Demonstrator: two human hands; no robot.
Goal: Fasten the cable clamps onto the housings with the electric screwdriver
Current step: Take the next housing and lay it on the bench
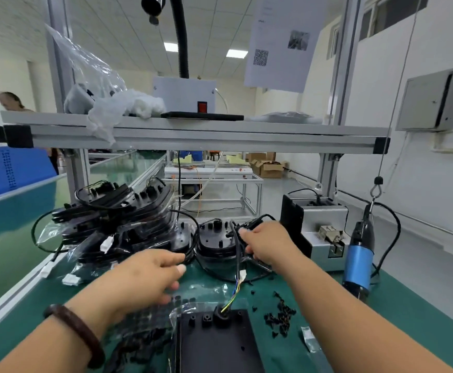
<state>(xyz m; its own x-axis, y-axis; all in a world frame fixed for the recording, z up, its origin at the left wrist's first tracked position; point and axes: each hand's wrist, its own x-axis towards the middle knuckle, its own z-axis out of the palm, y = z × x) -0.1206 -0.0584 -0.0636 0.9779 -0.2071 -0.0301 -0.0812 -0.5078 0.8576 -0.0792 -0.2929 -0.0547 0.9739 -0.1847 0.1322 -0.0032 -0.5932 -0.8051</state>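
My right hand [267,244] grips the far side of a black round housing [217,243] with its cable, lying in the middle of the green mat. My left hand [152,273] reaches forward just left of that housing, fingers curled, nothing clearly held in it. A flat black housing [214,343] with a coloured wire bundle lies at the near edge. Loose small black cable clamps [280,317] are scattered to its right. The blue electric screwdriver [358,262] hangs on a cord at the right, untouched.
A stack of black housings with cables [117,222] fills the left of the mat. A grey screw feeder box [318,232] stands behind the screwdriver. A plastic bag of black parts [144,329] lies under my left forearm. An aluminium shelf [193,135] crosses overhead.
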